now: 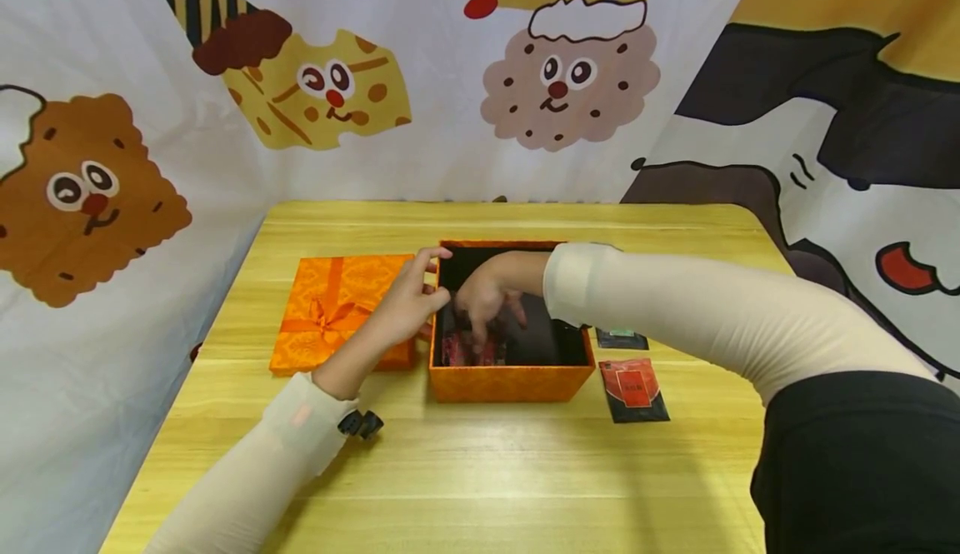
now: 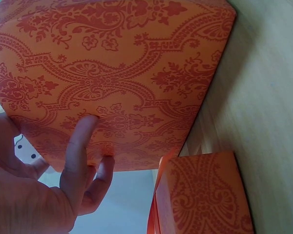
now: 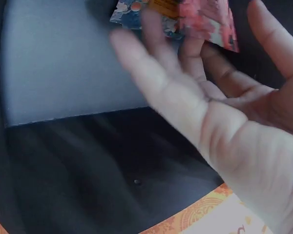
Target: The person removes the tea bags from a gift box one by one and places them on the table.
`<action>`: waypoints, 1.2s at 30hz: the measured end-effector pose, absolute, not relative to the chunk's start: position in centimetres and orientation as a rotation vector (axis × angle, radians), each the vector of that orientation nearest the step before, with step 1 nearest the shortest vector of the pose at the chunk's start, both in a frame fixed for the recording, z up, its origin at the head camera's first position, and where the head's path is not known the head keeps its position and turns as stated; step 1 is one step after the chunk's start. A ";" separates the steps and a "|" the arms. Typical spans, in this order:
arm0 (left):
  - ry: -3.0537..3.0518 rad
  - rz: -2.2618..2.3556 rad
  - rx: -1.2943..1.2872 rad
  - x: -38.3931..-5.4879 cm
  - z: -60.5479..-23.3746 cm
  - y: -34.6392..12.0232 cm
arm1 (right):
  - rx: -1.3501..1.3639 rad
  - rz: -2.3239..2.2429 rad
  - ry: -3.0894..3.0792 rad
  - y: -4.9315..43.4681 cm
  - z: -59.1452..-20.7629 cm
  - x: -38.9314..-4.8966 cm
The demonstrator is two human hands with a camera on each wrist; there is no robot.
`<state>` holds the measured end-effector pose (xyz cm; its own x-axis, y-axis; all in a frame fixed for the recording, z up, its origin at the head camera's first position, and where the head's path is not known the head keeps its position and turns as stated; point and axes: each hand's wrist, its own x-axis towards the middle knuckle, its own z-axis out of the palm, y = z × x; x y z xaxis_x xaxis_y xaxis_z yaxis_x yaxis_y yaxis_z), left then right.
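An orange patterned gift box, black inside, stands without its lid. My left hand holds its left wall, some digits over the rim and other fingers against the outer face, as the left wrist view shows. Down inside the box is my right hand, fingers spread and blurred, with no item in its grasp. Below its fingertips, a pink-red packet lies in the near left corner. In the right wrist view, the pink packet overlaps a blue patterned packet beyond my fingers.
The orange lid with a ribbon bow lies left of the box. Right of the box are a red-and-black packet and a dark packet, partly hidden by my right sleeve. A cartoon-print cloth hangs behind the wooden table.
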<state>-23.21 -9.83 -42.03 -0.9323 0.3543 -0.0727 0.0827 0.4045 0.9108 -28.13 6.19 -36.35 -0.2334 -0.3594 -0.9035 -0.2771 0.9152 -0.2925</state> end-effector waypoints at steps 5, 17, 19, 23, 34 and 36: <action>2.406 1.535 0.395 -23.2 -42.0 -9.9 | -0.458 -0.109 1.785 6.2 -36.4 -27.5; 2.425 1.532 0.402 -23.3 -42.1 -9.9 | -0.561 -0.125 1.754 6.2 -35.9 -26.3; 2.425 1.529 0.402 -23.3 -42.2 -10.0 | -0.532 -0.197 1.729 6.5 -35.6 -26.4; 2.419 1.530 0.397 -23.3 -42.2 -10.0 | -0.452 -0.356 1.682 7.4 -34.9 -26.2; 2.409 1.540 0.382 -23.3 -42.1 -9.9 | -0.449 -0.595 1.884 9.8 -34.1 -25.4; 2.406 1.541 0.383 -23.3 -42.1 -9.8 | -0.451 -0.636 1.915 10.2 -34.2 -25.4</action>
<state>-23.26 -9.82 -42.08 -0.9319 0.3549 -0.0741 0.0810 0.4030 0.9116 -25.36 10.16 -34.16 -0.4065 -0.5684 -0.7154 -0.0278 0.7903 -0.6121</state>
